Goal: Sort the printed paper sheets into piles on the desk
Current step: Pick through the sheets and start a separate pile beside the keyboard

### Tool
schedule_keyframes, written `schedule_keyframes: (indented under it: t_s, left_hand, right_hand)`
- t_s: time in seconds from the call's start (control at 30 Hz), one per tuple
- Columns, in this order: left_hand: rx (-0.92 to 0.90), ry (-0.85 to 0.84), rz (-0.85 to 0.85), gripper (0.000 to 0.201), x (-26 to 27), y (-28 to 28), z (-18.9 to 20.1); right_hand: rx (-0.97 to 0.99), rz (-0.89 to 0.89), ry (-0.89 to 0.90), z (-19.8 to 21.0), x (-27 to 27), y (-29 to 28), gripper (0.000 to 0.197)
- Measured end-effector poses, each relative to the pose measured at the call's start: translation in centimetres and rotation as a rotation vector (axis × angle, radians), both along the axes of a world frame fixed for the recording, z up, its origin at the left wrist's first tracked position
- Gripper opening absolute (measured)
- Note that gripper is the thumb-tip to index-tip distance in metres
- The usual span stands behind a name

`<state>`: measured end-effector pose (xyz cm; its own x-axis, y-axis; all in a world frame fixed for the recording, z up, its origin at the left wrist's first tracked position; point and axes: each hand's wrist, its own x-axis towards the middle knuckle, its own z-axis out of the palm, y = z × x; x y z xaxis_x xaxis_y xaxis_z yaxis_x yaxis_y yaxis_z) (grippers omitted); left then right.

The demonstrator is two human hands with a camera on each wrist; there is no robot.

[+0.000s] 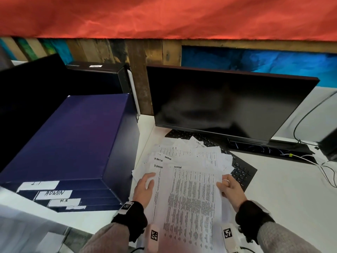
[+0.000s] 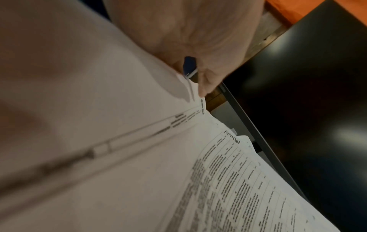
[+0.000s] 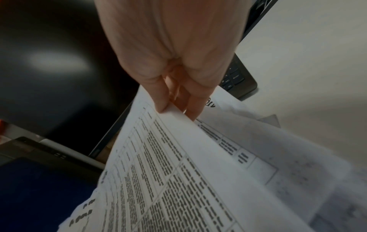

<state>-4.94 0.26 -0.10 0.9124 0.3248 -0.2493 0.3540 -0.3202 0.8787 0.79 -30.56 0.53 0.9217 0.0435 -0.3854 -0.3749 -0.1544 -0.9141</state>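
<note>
The tall dark-blue box with white handwritten tray labels (image 1: 69, 143) fills the head view from 9 to 7 o'clock on the white bench (image 1: 284, 189), and the black flat monitor (image 1: 228, 103) stands at 1 o'clock with the black keyboard (image 1: 242, 170) below it, half buried by paper. The loose heap of white printed paper sheets (image 1: 184, 154), several marked "ADMIN" by hand, lies at 12 o'clock from the hands, spilling onto the keyboard. The top printed sheet of dense table text (image 1: 189, 198) is raised toward the person: the left hand (image 1: 145, 189) holds its 9 o'clock edge and the right hand (image 1: 230, 189) pinches its 3 o'clock edge. The likely trouble is picking up more than one sheet, since the pages overlap unevenly; a sideways pull could also drag the heap across the keyboard or crease the thin paper. The head view alone shows the labels and the whole heap. The right wrist view shows the fingers (image 3: 158, 94) nipping the sheet's corner with another sheet beneath; the left wrist view shows several page edges under the left fingertip (image 2: 206, 87).
</note>
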Motion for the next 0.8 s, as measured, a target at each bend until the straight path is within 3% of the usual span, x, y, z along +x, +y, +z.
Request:
schedule_keyframes:
  t_s: [0.03, 0.1, 0.2, 0.27, 0.37, 0.53, 0.7, 0.8]
  left_hand:
    - [-0.068, 0.025, 0.039, 0.019, 0.1, 0.0, 0.1]
    - [-0.162, 0.07, 0.09, 0.021, 0.2, 0.0, -0.1]
    - [-0.203, 0.096, 0.095, 0.021, 0.3, 0.0, -0.3]
    - [-0.218, 0.099, 0.067, 0.011, 0.3, -0.2, -0.1]
    - [-0.199, 0.043, 0.059, 0.015, 0.4, -0.3, -0.4]
    - [-0.211, 0.061, 0.102, 0.018, 0.5, -0.2, -0.5]
    - [-0.178, 0.028, 0.149, 0.035, 0.4, -0.3, -0.8]
    - [-0.112, -0.009, 0.153, 0.034, 0.3, -0.3, -0.6]
  right_hand:
    - [0.03, 0.011, 0.004, 0.1, 0.0, 0.2, 0.022]
    - [0.102, 0.018, 0.012, 0.3, 0.1, 0.6, 0.024]
    - [0.209, 0.009, 0.025, 0.4, -0.2, 0.8, 0.023]
    - [0.227, 0.008, 0.047, 0.1, -0.2, 0.8, 0.016]
    - [0.07, -0.014, 0.06, -0.3, -0.4, 1.3, 0.009]
    - [-0.415, -0.061, -0.102, -0.7, -0.8, 1.9, 0.025]
    - [-0.545, 0.028, -0.008, -1.5, -0.6, -0.7, 0.03]
    - [-0.667, 0.08, -0.014, -1.3, -0.6, -2.3, 0.032]
